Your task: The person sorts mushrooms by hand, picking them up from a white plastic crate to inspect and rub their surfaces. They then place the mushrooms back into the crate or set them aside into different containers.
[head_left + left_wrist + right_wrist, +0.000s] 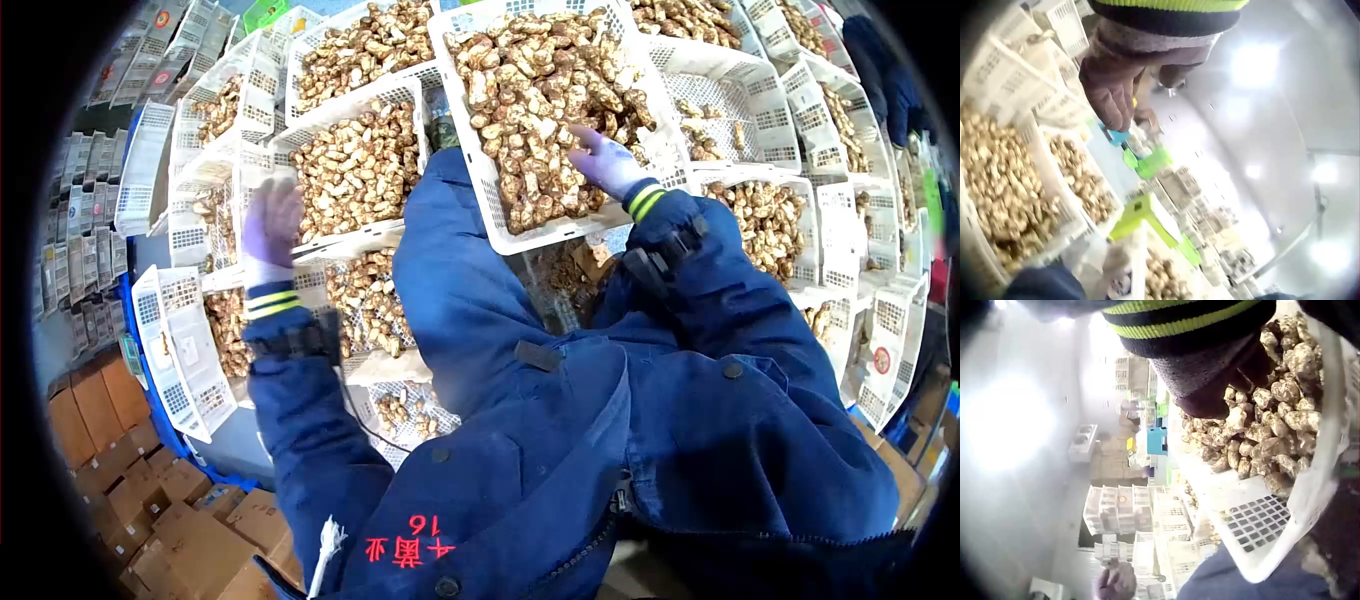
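A white perforated basket (pixel 507 244) full of brown-and-cream, mushroom-like pieces (pixel 540 110) rests tilted by the person's knees. Over its right part is the gloved right hand (pixel 608 165), fingers apart. The right wrist view has this hand (pixel 1210 387) close above the pieces (pixel 1285 422); whether its fingertips touch one is unclear. At the left, the gloved left hand (pixel 272 220) is raised beside a filled basket (pixel 345 238), holding nothing visible. Its fingers hang loosely bent in the left wrist view, where the hand (pixel 1129 75) appears above the baskets.
More white baskets surround the person, including a sparsely filled one (pixel 715 95) at the upper right and one with few pieces (pixel 400 400) below the left knee. Cardboard boxes (pixel 190 530) stand at the lower left. A green box (pixel 1147 219) shows beyond the baskets.
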Action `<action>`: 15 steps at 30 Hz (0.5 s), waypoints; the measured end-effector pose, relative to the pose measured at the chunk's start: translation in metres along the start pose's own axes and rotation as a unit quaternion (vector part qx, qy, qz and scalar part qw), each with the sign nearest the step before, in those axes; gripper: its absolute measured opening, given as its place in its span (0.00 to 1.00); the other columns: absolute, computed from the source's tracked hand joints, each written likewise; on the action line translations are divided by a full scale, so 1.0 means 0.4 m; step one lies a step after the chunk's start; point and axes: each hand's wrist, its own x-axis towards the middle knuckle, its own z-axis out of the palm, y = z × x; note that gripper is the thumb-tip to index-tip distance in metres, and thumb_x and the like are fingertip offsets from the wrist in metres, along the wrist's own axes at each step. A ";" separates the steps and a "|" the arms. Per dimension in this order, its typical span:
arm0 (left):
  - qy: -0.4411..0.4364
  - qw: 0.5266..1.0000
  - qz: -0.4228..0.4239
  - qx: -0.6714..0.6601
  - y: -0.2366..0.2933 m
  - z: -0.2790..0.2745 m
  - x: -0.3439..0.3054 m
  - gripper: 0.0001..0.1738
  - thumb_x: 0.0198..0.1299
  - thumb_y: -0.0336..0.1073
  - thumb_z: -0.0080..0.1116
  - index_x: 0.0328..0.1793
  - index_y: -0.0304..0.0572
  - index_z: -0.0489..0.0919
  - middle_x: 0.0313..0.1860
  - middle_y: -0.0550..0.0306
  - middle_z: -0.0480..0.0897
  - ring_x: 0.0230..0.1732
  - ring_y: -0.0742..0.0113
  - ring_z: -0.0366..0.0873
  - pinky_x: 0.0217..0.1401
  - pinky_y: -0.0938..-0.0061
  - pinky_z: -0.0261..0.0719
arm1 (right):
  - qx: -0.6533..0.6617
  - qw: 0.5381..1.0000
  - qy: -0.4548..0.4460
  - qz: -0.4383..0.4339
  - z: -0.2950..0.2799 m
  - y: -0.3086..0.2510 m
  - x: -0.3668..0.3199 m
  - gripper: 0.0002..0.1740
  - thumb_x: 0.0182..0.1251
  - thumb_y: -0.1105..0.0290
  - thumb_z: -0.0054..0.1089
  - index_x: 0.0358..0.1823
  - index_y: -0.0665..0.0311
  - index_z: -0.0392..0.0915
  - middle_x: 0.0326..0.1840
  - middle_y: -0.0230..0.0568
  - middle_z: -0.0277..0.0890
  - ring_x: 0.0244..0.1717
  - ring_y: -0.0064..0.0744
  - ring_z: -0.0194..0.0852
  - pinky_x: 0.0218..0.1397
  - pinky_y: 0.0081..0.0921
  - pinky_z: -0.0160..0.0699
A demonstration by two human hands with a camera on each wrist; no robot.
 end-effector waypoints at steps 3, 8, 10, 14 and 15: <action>-0.207 0.958 -0.052 -0.194 -0.119 0.216 -0.090 0.25 0.70 0.43 0.50 0.67 0.34 0.67 0.58 0.40 0.77 0.56 0.56 0.78 0.61 0.65 0.77 | -0.137 0.990 -0.029 0.018 0.050 -0.032 0.124 0.41 0.64 0.45 0.52 0.73 0.59 0.56 0.64 0.59 0.69 0.63 0.54 0.70 0.65 0.40 0.68; -0.142 0.956 -0.212 -0.146 -0.269 0.567 -0.216 0.25 0.71 0.42 0.48 0.67 0.30 0.68 0.52 0.42 0.80 0.47 0.55 0.82 0.50 0.67 0.81 | -0.175 0.983 -0.006 0.048 0.106 -0.057 0.200 0.33 0.62 0.50 0.55 0.62 0.64 0.69 0.60 0.54 0.74 0.60 0.51 0.73 0.62 0.39 0.71; -0.188 0.935 -0.225 -0.201 -0.353 0.571 -0.223 0.25 0.70 0.41 0.50 0.66 0.30 0.68 0.51 0.43 0.81 0.48 0.55 0.82 0.51 0.67 0.81 | -0.034 0.997 -0.024 0.065 0.073 -0.026 0.184 0.32 0.58 0.55 0.62 0.61 0.64 0.72 0.57 0.54 0.77 0.55 0.47 0.77 0.59 0.37 0.73; -0.167 0.946 -0.178 -0.214 -0.387 0.556 -0.191 0.27 0.68 0.38 0.54 0.68 0.31 0.66 0.53 0.44 0.79 0.49 0.56 0.81 0.53 0.67 0.81 | 0.326 0.940 -0.089 -0.040 -0.019 -0.030 0.068 0.29 0.55 0.80 0.58 0.62 0.60 0.73 0.48 0.37 0.80 0.43 0.23 0.78 0.44 0.21 0.78; -0.159 0.945 -0.186 -0.215 -0.348 0.569 -0.197 0.28 0.66 0.36 0.55 0.70 0.31 0.64 0.56 0.45 0.77 0.50 0.58 0.80 0.52 0.68 0.81 | 0.413 0.901 -0.103 -0.083 -0.044 -0.065 0.020 0.31 0.54 0.80 0.59 0.63 0.59 0.72 0.46 0.35 0.79 0.42 0.22 0.77 0.43 0.21 0.77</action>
